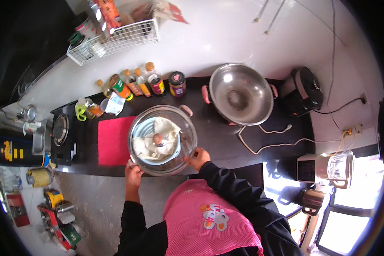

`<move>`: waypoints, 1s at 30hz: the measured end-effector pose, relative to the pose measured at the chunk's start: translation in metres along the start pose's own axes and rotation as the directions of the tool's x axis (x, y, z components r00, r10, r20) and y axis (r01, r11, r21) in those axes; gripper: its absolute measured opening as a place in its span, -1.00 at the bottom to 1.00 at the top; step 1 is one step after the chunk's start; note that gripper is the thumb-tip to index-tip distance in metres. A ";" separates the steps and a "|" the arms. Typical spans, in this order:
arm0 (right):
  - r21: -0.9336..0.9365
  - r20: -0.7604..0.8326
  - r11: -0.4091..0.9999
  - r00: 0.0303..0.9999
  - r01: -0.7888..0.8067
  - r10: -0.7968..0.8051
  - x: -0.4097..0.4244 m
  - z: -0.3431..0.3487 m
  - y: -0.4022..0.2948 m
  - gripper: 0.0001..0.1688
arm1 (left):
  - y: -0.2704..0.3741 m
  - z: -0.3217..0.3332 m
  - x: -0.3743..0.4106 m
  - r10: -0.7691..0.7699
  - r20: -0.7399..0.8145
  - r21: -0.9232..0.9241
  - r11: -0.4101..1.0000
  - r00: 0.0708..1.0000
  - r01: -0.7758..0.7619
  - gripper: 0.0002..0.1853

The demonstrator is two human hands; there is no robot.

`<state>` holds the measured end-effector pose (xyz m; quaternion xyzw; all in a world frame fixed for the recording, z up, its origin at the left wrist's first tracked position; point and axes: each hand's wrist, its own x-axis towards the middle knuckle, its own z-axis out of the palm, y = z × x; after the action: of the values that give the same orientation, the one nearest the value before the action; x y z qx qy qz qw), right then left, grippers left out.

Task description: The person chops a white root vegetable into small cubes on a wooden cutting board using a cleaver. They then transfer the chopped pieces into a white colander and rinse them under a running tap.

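Note:
A round pot (190,136) under a clear glass lid (137,120) with a brown knob sits before me, partly over a red cloth mat (112,140). Through the glass show a light blue plastic basket (147,126) and a white cloth (166,126) bunched inside it. My left hand (133,175) grips the pot at its near left edge, covering whatever part lies under the fingers. At the near right rim, my right hand (200,159) has its fingers closed on the edge. A pinkish side handle (186,110) sticks out at the far right of the pot.
A large steel pan (256,96) stands back right, near a white power cord (268,147) and a black cooker (302,91). Sauce bottles (136,86) and a dark-lidded jar (177,84) line the wall. A stove burner (61,129) is left; a blender (336,169) is right.

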<state>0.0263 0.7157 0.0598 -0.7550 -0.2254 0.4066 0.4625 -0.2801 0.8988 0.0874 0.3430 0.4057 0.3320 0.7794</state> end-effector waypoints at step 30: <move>-0.390 -0.136 0.917 0.979 0.090 -0.154 0.022 0.024 -0.056 -0.38 | 0.169 0.122 -0.014 0.676 0.151 0.967 0.052 0.721 -0.250 -0.75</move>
<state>0.0209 0.7708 0.0946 -0.8457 -0.3081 0.2616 0.3484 -0.2218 0.9473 0.2821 0.7878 0.5105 0.3052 0.1601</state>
